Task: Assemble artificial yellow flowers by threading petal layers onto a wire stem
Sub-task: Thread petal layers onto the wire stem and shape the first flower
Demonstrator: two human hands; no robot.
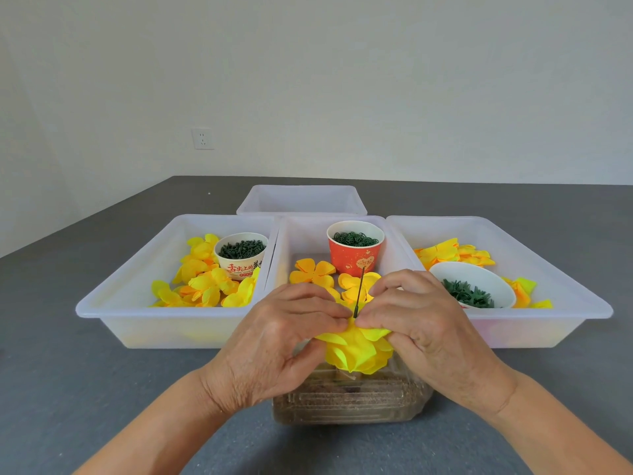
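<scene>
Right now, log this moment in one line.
stage: threading | left hand, right hand: pinch yellow petals at wire stem | stem: upright

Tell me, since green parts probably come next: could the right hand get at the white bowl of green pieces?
Probably yes. The white bowl of green pieces sits open-topped just beyond the right hand, nothing between them. That hand pinches yellow petal layers at the wire stem, so it must let go first.

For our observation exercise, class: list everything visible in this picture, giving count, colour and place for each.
Translucent plastic trays: four, whitish, three in a row, one behind.
Loose fabric petal layers: many, yellow-orange, in the three front trays.
Paper cups of green parts: three, white-printed left, red middle, white right.
Thin wire stem: one, dark, upright between the fingertips.
Stacked petal flower: one, yellow, on the stem.
Clear ridged container: one, beneath the flower.
Wall socket: one, white.
Left hand, right hand: each grip pinches the flower.
</scene>
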